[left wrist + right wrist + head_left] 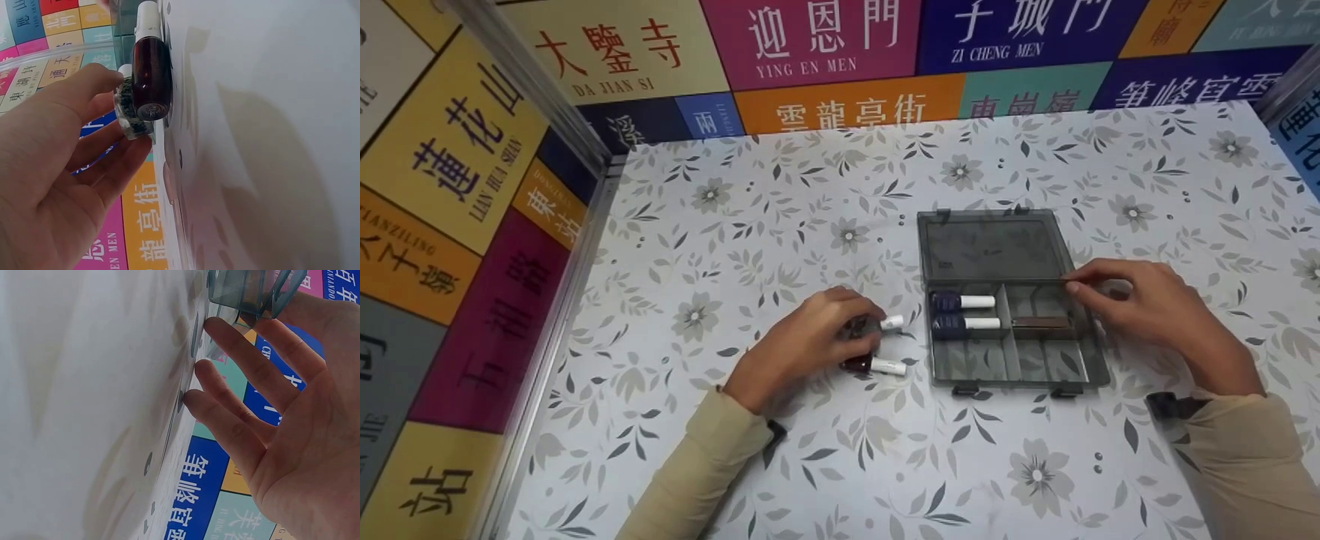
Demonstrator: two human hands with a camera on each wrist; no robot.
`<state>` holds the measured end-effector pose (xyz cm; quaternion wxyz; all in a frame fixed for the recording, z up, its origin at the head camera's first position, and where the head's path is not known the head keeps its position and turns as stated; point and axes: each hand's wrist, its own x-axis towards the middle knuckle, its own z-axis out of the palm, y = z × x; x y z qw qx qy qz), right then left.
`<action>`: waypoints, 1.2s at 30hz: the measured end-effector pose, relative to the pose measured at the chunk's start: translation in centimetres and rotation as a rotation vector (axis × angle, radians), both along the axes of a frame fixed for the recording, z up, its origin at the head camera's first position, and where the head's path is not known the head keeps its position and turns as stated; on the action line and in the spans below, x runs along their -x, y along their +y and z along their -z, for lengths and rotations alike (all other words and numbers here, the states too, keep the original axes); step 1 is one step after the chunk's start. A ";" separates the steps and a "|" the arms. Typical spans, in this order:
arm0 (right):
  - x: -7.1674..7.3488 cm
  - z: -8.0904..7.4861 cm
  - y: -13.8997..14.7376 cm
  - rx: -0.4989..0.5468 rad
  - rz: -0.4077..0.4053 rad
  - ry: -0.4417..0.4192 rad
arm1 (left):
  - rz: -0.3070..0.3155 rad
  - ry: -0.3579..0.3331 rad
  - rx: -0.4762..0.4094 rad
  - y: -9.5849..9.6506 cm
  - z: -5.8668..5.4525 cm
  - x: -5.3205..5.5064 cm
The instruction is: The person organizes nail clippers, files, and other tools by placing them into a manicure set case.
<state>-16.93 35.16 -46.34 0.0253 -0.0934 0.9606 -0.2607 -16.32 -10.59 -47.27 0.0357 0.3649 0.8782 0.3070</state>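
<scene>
Little weight to expect from clear bottle pinched in left hand, left of box; probably stiff, slippery, breakable, best held round its body. Cannot tell right hand's grip at box's right edge.

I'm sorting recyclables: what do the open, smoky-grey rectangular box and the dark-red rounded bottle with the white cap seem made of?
Smoky-grey rectangular box: probably smooth, hard plastic; the white floral tabletop shows through its lid. Dark-red rounded bottle: likely glossy glass, given its highlights, though plastic is possible.
</scene>
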 end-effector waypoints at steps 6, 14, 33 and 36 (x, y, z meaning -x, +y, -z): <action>0.0 0.1 0.1 0.005 0.000 -0.005 | 0.037 0.066 0.010 0.3 0.0 -0.1; 0.0 0.0 0.0 0.015 0.003 -0.012 | 0.061 0.126 -0.003 1.0 -0.5 -0.1; 0.1 0.0 0.2 0.023 0.006 -0.030 | 0.171 0.238 -0.027 4.7 -1.5 0.1; 0.1 0.1 0.1 0.030 0.005 -0.034 | 0.192 0.254 -0.043 5.4 -1.7 0.1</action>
